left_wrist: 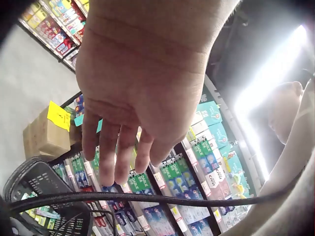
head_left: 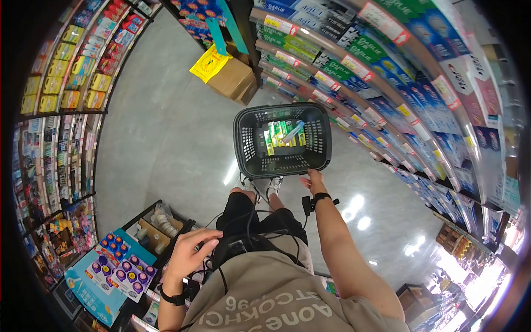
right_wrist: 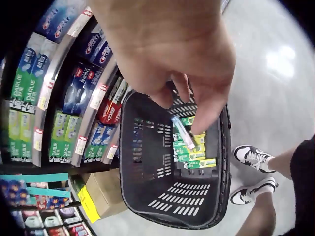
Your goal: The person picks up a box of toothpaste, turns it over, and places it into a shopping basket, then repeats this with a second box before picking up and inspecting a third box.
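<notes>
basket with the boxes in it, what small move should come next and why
I'd probably curl the right hand round the basket rim: it shows close beside it, seemingly holding nothing, boxes already lie inside, and the left hand is farther off.

You are in a shop aisle: beyond and to the right of the fingers of your right hand (head_left: 315,181), shelves (right_wrist: 61,55) of toothpaste boxes (right_wrist: 29,78) carry price labels (right_wrist: 45,96) along their edges. A black shopping basket (head_left: 282,166) is just ahead of those same fingers, while well to the left of the fingers of your left hand (head_left: 189,253), more stocked racks (head_left: 65,114) line the grey floor (head_left: 160,133).
</notes>
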Motion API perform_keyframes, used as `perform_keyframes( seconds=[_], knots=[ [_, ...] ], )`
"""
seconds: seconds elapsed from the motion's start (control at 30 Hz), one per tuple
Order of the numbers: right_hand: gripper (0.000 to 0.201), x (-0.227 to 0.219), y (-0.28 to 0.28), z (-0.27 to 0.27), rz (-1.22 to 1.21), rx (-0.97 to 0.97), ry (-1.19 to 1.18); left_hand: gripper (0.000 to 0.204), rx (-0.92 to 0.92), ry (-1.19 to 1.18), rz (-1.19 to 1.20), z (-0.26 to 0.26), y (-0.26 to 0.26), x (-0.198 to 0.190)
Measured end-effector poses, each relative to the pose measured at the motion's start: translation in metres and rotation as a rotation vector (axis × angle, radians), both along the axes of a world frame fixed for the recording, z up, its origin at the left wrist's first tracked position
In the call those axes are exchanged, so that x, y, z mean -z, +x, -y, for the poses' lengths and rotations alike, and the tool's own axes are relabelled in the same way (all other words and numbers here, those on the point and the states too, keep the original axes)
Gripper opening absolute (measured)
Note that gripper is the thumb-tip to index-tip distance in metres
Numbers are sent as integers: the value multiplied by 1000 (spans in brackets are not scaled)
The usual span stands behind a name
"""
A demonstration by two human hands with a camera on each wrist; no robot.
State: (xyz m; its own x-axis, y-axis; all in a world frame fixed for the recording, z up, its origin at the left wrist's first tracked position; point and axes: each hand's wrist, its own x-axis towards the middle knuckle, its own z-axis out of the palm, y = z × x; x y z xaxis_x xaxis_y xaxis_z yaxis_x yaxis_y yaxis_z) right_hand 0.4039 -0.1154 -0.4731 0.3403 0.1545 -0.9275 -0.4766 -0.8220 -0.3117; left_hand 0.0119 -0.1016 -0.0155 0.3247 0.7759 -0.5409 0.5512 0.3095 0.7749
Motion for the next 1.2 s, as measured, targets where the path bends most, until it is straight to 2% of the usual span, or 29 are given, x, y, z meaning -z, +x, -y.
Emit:
perform_keyframes(
  seconds=[0.1,0.17,0.2,0.23,0.27,0.47,0.53,0.63,0.73,0.8,0.83,0.9,1.0,1.2],
  knots=[
    [30,-34,7,1,3,-46,80,17,-7,6,10,-2,9,-15],
    [29,-45,23,-3,67,-209,128,17,7,68,44,-5,13,-21],
    [27,-61,25,-9,67,-129,208,18,13,96,65,-5,12,-22],
    [27,-76,31,-19,58,-142,257,19,24,130,89,-5,13,-24],
    [33,-96,41,-31,57,-196,279,20,37,164,113,-6,14,-25],
    [27,-271,104,-133,322,-412,822,20,87,299,245,-17,32,-43],
    [20,-346,117,-170,497,-429,1033,21,113,337,252,-20,37,-49],
    [19,-456,123,-202,963,-501,1267,19,101,376,281,-18,41,-52],
    [21,-544,116,-218,1512,-566,1321,18,77,370,308,-12,38,-51],
    [26,-582,112,-226,1763,-631,1305,19,66,370,313,-10,36,-52],
    [29,-592,110,-232,1886,-665,1292,19,62,377,311,-8,34,-53],
    [36,-587,120,-251,1954,-729,1282,19,52,410,301,-3,31,-56],
    [44,-559,129,-268,1926,-836,1214,19,-2,450,292,7,20,-60],
    [45,-547,119,-271,2055,-765,1131,18,-127,409,296,27,-3,-33]
  ],
)
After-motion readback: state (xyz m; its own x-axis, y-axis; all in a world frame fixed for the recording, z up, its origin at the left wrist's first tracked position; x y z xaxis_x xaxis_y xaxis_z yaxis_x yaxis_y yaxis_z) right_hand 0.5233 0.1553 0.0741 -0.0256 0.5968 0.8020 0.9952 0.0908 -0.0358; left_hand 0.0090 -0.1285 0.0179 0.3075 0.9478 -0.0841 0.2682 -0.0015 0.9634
